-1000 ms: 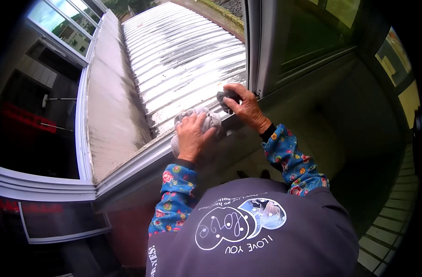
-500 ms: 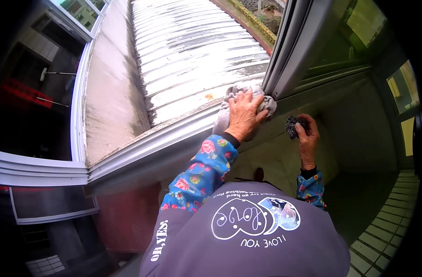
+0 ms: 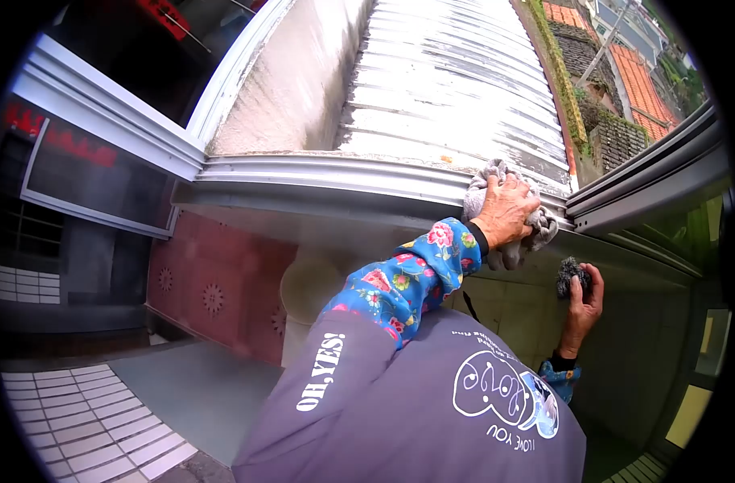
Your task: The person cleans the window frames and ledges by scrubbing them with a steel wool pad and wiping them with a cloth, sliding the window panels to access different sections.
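My left hand (image 3: 502,216) presses a bunched grey cloth (image 3: 546,231) onto the metal window track (image 3: 351,179), close to the corner by the sliding sash. The fingers are curled over the cloth, and part of it hangs down the inner side of the sill. Lower and to the right, my right hand (image 3: 586,310) pinches a dark, curly scouring pad (image 3: 571,276) between thumb and fingers. That pad is held below the track, apart from the cloth. Blue floral sleeves cover both forearms.
A grey-framed window sash (image 3: 649,189) stands at the right. Outside lies a corrugated metal roof (image 3: 456,88) beside a stained wall (image 3: 291,88). Inside, a red patterned panel (image 3: 214,274) and a pale round object (image 3: 311,286) are below the sill.
The view has turned, so the window and both hands appear farther right and the red panel shows more. The left hand stays on the cloth near the sash; the right keeps the scouring pad.
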Motion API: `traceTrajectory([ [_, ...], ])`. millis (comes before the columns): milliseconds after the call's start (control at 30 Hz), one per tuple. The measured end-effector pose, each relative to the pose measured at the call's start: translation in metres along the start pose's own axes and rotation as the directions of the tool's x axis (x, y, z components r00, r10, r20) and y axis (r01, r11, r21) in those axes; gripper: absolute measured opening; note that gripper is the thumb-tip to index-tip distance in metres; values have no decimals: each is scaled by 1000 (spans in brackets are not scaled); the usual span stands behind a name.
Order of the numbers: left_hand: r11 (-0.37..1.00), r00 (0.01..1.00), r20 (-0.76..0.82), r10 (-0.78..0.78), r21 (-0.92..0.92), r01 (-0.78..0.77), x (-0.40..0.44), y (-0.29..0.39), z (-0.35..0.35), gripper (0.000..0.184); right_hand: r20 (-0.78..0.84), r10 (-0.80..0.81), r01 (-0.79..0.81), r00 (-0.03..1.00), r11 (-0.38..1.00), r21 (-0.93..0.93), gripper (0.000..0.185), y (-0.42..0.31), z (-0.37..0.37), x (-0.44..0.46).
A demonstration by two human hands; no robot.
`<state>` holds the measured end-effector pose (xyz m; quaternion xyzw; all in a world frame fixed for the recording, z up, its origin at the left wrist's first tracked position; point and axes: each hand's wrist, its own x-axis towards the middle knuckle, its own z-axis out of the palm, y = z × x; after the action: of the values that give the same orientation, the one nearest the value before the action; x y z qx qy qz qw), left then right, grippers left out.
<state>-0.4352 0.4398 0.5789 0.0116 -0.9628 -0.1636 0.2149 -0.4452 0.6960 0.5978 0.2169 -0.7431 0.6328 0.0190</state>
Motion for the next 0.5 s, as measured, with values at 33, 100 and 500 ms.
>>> traceTrajectory([
  [33, 999, 999, -21, -26, 22, 27, -15, -15, -14, 54, 33, -4, 3, 999, 1000, 16, 31, -3, 12, 1],
  [100, 996, 997, -35, -64, 67, 66, -42, -48, -42, 54, 101, -8, 4, 995, 999, 34, 32, -12, 32, 5],
  [500, 872, 957, -161, -243, 395, 288, -180, -213, -178, 51, 208, -110, 97, 972, 993, 71, 30, -18, 118, 83],
])
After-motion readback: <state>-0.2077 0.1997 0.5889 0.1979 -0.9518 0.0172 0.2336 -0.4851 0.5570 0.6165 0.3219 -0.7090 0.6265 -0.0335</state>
